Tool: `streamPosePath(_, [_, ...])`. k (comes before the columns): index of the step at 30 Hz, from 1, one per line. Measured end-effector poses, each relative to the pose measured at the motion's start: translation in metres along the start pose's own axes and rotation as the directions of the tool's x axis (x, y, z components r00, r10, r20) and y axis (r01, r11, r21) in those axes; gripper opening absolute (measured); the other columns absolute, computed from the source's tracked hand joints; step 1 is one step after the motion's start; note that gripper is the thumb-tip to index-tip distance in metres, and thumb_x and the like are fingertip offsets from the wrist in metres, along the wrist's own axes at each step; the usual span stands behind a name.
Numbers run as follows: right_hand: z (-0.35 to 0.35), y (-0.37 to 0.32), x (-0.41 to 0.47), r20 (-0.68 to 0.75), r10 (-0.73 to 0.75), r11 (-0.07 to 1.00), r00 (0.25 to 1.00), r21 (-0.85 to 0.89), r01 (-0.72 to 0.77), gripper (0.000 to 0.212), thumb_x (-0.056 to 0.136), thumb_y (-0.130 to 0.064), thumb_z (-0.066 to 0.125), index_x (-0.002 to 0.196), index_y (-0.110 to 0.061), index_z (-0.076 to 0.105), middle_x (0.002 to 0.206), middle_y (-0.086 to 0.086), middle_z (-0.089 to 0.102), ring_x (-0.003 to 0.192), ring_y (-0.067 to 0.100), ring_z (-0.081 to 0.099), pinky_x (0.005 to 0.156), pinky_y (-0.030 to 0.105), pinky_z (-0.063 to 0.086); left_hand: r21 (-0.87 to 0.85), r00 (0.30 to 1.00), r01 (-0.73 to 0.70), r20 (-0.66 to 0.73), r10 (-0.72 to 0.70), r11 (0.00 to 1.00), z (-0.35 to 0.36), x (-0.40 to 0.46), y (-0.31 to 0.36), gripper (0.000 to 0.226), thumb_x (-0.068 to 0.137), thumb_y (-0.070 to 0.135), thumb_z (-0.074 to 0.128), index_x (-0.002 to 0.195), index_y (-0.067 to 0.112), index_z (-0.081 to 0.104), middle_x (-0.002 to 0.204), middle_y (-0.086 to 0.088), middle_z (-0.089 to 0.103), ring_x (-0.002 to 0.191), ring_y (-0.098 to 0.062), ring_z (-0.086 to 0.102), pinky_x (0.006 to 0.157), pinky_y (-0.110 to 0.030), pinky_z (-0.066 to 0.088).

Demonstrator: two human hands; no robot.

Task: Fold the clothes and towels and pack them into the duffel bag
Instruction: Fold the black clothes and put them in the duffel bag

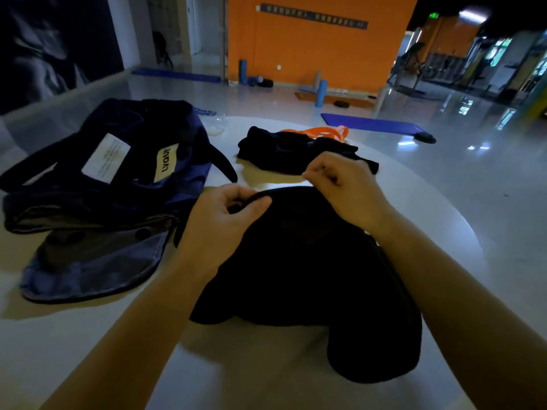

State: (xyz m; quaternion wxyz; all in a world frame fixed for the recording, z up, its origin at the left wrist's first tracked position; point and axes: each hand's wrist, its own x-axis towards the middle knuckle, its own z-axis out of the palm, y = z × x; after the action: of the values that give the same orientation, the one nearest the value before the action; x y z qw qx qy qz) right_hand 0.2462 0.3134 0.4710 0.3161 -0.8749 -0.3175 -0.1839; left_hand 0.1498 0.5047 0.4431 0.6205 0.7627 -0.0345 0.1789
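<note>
A black garment (307, 261) lies on the round white table (429, 220), its far edge pinched by the left hand (228, 211); the right hand (340, 184), fingers curled, apparently grips the same edge. At left, a navy duffel bag (118, 179) labelled "LVQUE". Beyond, more black clothing (296, 152).

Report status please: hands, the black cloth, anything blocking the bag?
Left hand pinches far edge of black cloth; right hand curled there, grip unclear. Duffel bag open at left, unobstructed. Second dark garment waits behind.
</note>
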Motion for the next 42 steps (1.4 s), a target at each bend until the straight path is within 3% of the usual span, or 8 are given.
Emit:
streamPosePath(4, [0.041, 0.009, 0.006, 0.080, 0.002, 0.999, 0.997, -0.040, 0.001, 0.012, 0.092, -0.022, 0.061, 0.095, -0.011, 0.065, 0.083, 0.001, 0.066, 0.075, 0.017, 0.061, 0.076, 0.036, 0.051, 0.510, 0.990, -0.100, -0.034, 0.137, 0.854, -0.015, -0.007, -0.031, 0.010, 0.089, 0.026, 0.066, 0.097, 0.022, 0.064, 0.087, 0.009, 0.065, 0.081, -0.010, 0.063, 0.073, -0.030, 0.052])
streamPosePath(8, [0.070, 0.014, 0.014, 0.109, 0.096, 0.987, 0.989, -0.137, -0.081, 0.011, 0.093, -0.025, 0.058, 0.093, -0.016, 0.063, 0.082, -0.001, 0.066, 0.079, 0.020, 0.061, 0.080, 0.033, 0.048, 0.681, 0.912, -0.365, 0.124, 0.391, 0.635, 0.002, -0.014, -0.031, 0.039, 0.085, 0.048, 0.051, 0.103, 0.018, 0.067, 0.098, 0.002, 0.067, 0.085, -0.017, 0.064, 0.081, -0.038, 0.050])
streamPosePath(11, [0.073, 0.018, 0.015, 0.080, 0.137, 0.985, 0.987, -0.120, -0.127, 0.010, 0.093, -0.027, 0.057, 0.093, -0.019, 0.062, 0.084, -0.003, 0.064, 0.080, 0.018, 0.060, 0.078, 0.030, 0.048, 0.735, 0.933, -0.360, 0.281, 0.226, 0.574, 0.024, -0.007, -0.027, 0.051, 0.084, 0.065, 0.048, 0.114, 0.027, 0.064, 0.102, 0.009, 0.067, 0.092, -0.011, 0.062, 0.088, -0.031, 0.043])
streamPosePath(18, [0.027, 0.016, -0.032, -0.092, -0.079, 0.996, 0.993, -0.044, 0.075, 0.010, 0.092, -0.021, 0.060, 0.094, -0.013, 0.064, 0.091, -0.008, 0.059, 0.081, 0.007, 0.058, 0.077, 0.023, 0.050, 0.561, 0.953, -0.294, 0.230, 0.196, 0.774, 0.039, -0.008, -0.049, 0.029, 0.090, 0.041, 0.047, 0.101, 0.029, 0.071, 0.083, 0.008, 0.071, 0.073, -0.011, 0.065, 0.067, -0.024, 0.050])
streamPosePath(23, [0.018, 0.005, -0.088, 0.108, -0.048, 0.995, 0.993, -0.077, 0.057, 0.034, 0.088, -0.046, 0.053, 0.108, -0.020, 0.066, 0.109, -0.009, 0.060, 0.102, 0.007, 0.053, 0.095, 0.028, 0.040, 0.327, 0.991, -0.104, 0.115, 0.070, 0.939, 0.027, -0.001, -0.034, 0.013, 0.091, 0.024, 0.061, 0.092, 0.017, 0.072, 0.075, 0.006, 0.070, 0.068, -0.007, 0.065, 0.067, -0.034, 0.055])
streamPosePath(30, [0.023, -0.011, -0.061, -0.118, -0.034, 0.998, 0.992, -0.053, 0.028, 0.014, 0.090, -0.026, 0.059, 0.100, -0.018, 0.064, 0.096, -0.011, 0.058, 0.085, 0.003, 0.054, 0.077, 0.020, 0.046, -0.037, 0.990, 0.063, 0.127, -0.058, 0.997, 0.009, -0.005, 0.010, 0.013, 0.090, 0.014, 0.061, 0.082, 0.014, 0.071, 0.066, -0.003, 0.070, 0.061, -0.014, 0.064, 0.060, -0.025, 0.051])
streamPosePath(38, [-0.037, -0.061, -0.024, 0.015, -0.004, 0.957, 1.000, 0.291, 0.000, 0.020, 0.093, -0.011, 0.057, 0.091, -0.030, 0.064, 0.084, -0.013, 0.066, 0.075, -0.003, 0.061, 0.071, 0.007, 0.043, -0.193, 0.996, -0.017, 0.086, 0.034, 0.981, -0.035, 0.002, 0.053, 0.008, 0.075, 0.014, 0.069, 0.083, 0.011, 0.070, 0.067, 0.001, 0.071, 0.062, -0.009, 0.067, 0.059, -0.016, 0.052])
streamPosePath(42, [-0.077, -0.092, -0.004, 0.035, 0.020, 0.921, 0.999, 0.388, -0.032, 0.018, 0.095, -0.020, 0.053, 0.087, -0.029, 0.067, 0.070, -0.015, 0.066, 0.063, -0.003, 0.060, 0.061, 0.009, 0.045, -0.078, 0.977, -0.198, 0.065, 0.203, 0.977, -0.048, 0.018, 0.084, 0.009, 0.085, 0.010, 0.064, 0.083, 0.017, 0.069, 0.067, 0.003, 0.071, 0.068, -0.017, 0.068, 0.065, -0.023, 0.056])
